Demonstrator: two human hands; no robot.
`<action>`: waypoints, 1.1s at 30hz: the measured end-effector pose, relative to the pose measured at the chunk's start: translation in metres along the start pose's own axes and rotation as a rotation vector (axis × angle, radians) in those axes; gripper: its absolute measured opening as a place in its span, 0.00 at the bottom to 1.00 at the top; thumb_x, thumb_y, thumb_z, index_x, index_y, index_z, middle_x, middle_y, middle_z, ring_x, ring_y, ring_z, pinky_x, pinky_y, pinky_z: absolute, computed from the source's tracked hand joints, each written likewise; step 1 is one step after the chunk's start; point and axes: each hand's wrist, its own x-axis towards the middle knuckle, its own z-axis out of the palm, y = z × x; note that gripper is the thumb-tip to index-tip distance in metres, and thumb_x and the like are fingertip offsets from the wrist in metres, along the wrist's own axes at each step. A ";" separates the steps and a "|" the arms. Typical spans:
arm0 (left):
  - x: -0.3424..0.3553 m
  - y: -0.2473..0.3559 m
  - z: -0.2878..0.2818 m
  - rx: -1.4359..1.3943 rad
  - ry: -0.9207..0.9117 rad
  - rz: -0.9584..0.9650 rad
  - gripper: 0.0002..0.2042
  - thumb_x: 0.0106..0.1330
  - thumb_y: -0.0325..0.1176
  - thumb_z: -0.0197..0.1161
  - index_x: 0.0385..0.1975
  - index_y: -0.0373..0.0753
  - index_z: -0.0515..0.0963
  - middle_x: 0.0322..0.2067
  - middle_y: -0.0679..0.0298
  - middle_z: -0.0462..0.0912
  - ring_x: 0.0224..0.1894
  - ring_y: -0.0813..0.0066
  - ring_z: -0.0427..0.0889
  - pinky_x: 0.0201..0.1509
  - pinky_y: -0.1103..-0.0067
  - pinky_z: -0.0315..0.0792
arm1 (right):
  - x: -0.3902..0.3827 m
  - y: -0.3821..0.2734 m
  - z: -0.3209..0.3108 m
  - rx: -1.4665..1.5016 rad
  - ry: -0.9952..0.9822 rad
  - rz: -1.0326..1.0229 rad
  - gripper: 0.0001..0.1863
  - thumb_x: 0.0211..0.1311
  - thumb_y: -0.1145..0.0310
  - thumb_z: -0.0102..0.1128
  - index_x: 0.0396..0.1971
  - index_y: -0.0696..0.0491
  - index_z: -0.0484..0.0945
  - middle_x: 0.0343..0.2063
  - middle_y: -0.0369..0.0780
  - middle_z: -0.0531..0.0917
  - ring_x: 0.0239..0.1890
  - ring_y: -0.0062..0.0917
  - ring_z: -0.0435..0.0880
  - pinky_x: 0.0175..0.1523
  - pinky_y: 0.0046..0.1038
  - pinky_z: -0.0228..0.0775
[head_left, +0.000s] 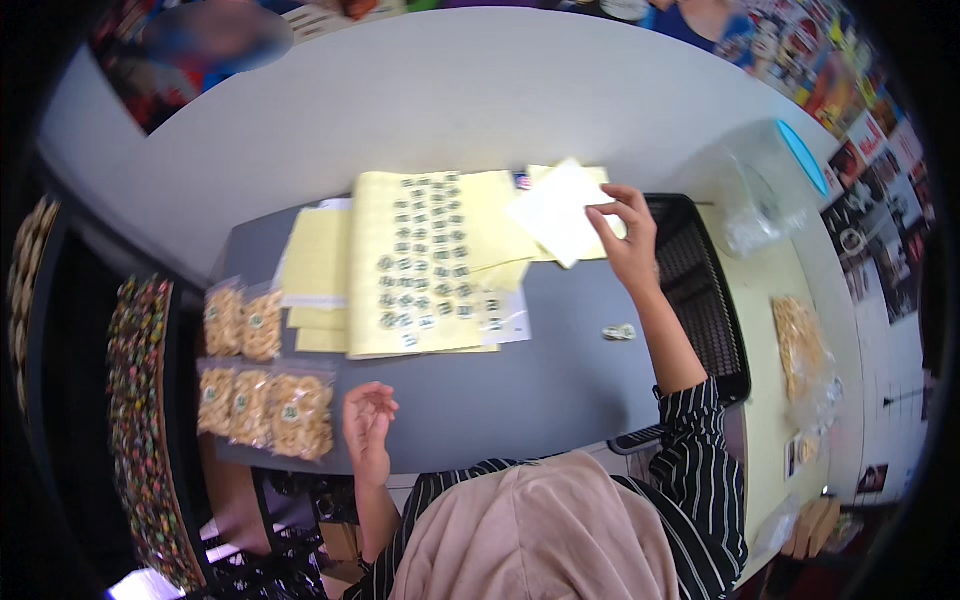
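Note:
My right hand pinches the edge of a bright white square of paper, held at a slant over the pale yellow sheets at the far right of the grey table. My left hand hovers over the table's near edge with loosely bent fingers and nothing in them. Between the hands lies a large yellow sheet with rows of small dark green printed labels. More yellow sheets stick out under its left side. Near my right forearm rests a small crumpled piece with dark marks.
Several clear bags of pale ring-like snacks with round labels stand at the table's left. A black mesh basket sits to the right, below a clear jar with a blue lid. Another snack bag lies farther right.

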 end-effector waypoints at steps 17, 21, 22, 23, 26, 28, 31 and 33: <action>0.047 -0.119 0.223 0.704 -0.313 0.119 0.10 0.46 0.24 0.63 0.23 0.36 0.66 0.33 0.56 0.72 0.38 0.65 0.71 0.42 0.75 0.65 | -0.263 0.368 -0.105 -0.202 0.130 1.407 0.21 0.34 0.67 0.71 0.32 0.56 0.74 0.26 0.37 0.77 0.30 0.21 0.76 0.38 0.22 0.68; 0.045 -0.123 0.223 0.751 -0.290 0.081 0.08 0.47 0.22 0.60 0.23 0.36 0.67 0.32 0.55 0.72 0.37 0.63 0.72 0.42 0.74 0.65 | -0.255 0.401 -0.095 -0.292 0.132 1.414 0.28 0.34 0.61 0.71 0.39 0.58 0.74 0.34 0.44 0.79 0.38 0.30 0.78 0.44 0.28 0.69; 0.044 -0.124 0.222 0.764 -0.284 0.080 0.07 0.47 0.22 0.60 0.23 0.36 0.67 0.32 0.55 0.72 0.37 0.63 0.72 0.42 0.74 0.66 | -0.248 0.408 -0.092 -0.336 0.142 1.361 0.28 0.34 0.60 0.71 0.38 0.58 0.74 0.32 0.44 0.79 0.36 0.28 0.79 0.42 0.26 0.69; 0.043 -0.123 0.222 0.778 -0.278 0.077 0.07 0.48 0.22 0.59 0.23 0.35 0.67 0.32 0.55 0.72 0.36 0.63 0.72 0.42 0.74 0.66 | -0.240 0.417 -0.091 -0.427 0.135 1.289 0.30 0.33 0.59 0.70 0.39 0.59 0.74 0.32 0.46 0.80 0.37 0.32 0.79 0.43 0.29 0.70; 0.051 -0.121 0.228 0.770 -0.288 0.068 0.06 0.48 0.21 0.58 0.23 0.35 0.67 0.31 0.56 0.71 0.36 0.63 0.72 0.42 0.73 0.66 | -0.202 0.434 -0.094 -0.400 0.100 1.290 0.33 0.34 0.57 0.69 0.44 0.58 0.72 0.37 0.48 0.78 0.41 0.36 0.77 0.46 0.30 0.69; 0.051 -0.121 0.229 0.777 -0.284 0.065 0.06 0.48 0.21 0.58 0.22 0.35 0.67 0.30 0.56 0.71 0.35 0.62 0.72 0.42 0.73 0.67 | -0.183 0.440 -0.089 -0.504 -0.002 1.215 0.34 0.37 0.58 0.68 0.47 0.58 0.69 0.42 0.49 0.74 0.45 0.37 0.75 0.49 0.31 0.68; 0.050 -0.121 0.230 0.803 -0.283 0.059 0.06 0.48 0.21 0.58 0.22 0.35 0.67 0.29 0.56 0.72 0.35 0.62 0.72 0.42 0.73 0.67 | -0.164 0.453 -0.078 -0.486 -0.124 1.223 0.32 0.44 0.61 0.64 0.50 0.57 0.66 0.48 0.50 0.70 0.49 0.39 0.71 0.53 0.32 0.65; 0.048 -0.121 0.230 0.814 -0.276 0.048 0.06 0.48 0.21 0.58 0.22 0.35 0.67 0.29 0.57 0.72 0.36 0.62 0.72 0.42 0.72 0.67 | -0.159 0.463 -0.072 -0.455 -0.159 1.283 0.28 0.48 0.64 0.61 0.51 0.57 0.65 0.49 0.51 0.69 0.49 0.40 0.71 0.53 0.33 0.65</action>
